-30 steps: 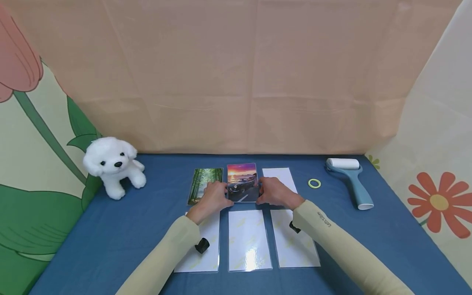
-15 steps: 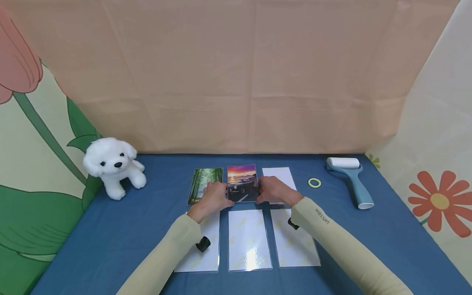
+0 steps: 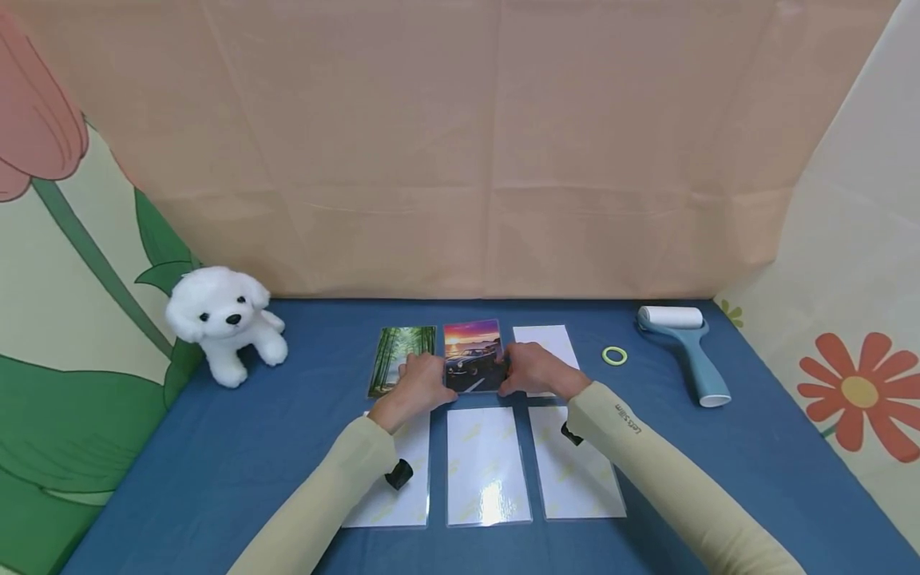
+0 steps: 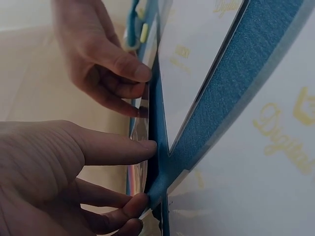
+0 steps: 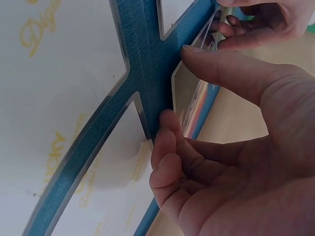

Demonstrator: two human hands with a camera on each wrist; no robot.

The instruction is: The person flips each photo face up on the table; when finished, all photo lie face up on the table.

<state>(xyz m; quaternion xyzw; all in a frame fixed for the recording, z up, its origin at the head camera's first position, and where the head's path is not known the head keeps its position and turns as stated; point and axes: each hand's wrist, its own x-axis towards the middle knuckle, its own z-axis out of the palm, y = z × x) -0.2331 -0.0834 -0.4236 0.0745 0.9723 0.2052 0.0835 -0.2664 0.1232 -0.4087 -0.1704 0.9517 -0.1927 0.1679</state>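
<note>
A laminated photo of a dark car at sunset (image 3: 472, 345) stands between both hands in the middle of the back row. My left hand (image 3: 417, 385) holds its left edge, thumb at the near corner. At the opposite edge my right hand (image 3: 533, 371) grips it, thumb and curled fingers at the border in the right wrist view. A forest photo (image 3: 401, 348) lies to the left, partly covered by the left hand. To the right, a face-down white card (image 3: 549, 339) sits partly behind the right hand.
Nearer the person lie white laminated cards: left (image 3: 402, 503), middle (image 3: 489, 463) and right (image 3: 585, 487). Rightward are a light green ring (image 3: 614, 362) and a blue-handled roller (image 3: 695, 351). A white plush dog (image 3: 226, 323) sits at the left. A beige backdrop (image 3: 496, 160) closes the back.
</note>
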